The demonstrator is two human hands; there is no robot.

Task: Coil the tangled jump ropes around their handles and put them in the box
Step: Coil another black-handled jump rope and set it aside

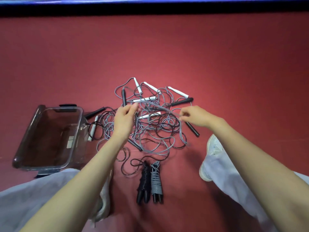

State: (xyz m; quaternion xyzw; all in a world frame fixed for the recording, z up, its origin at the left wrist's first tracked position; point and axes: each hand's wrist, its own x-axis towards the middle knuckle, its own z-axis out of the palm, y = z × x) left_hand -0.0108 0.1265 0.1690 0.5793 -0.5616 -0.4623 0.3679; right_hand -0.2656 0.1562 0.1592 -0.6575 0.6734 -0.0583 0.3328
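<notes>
While both hands are raised over the pile, the items lie as follows on a red floor [167, 47].

Left hand [124, 121]: fingers and thumb pinched together on a grey rope [158, 107], over the left part of the pile.

Right hand [195, 117]: fingertips pinched on the same grey rope, over the right part of the pile. The stretch of rope between the two hands runs lifted above the heap; from the right hand it drops down towards the floor.

Tangle of ropes [150, 129]: grey and black cords looped over one another in the middle of the floor, in front of the person. White handles [178, 91] stick out mostly along the far side, with one more lying just beside the box. Black handles [182, 101] lie at the left, right and near edges of the heap.

Black coiled rope [144, 181]: wound round its handles, lying on the floor nearer the person than the heap, outside the box. A loose black cord trails from its top towards the tangle.

Grey coiled rope [156, 181]: wound round black handles, touching the right side of the black bundle, also outside the box.

Box [26, 134]: clear plastic, open, to the left of the heap. No rope shows inside it.

Trouser legs [234, 173]: pale, at both lower corners, with a white shoe [212, 148] to the right of the heap.
</notes>
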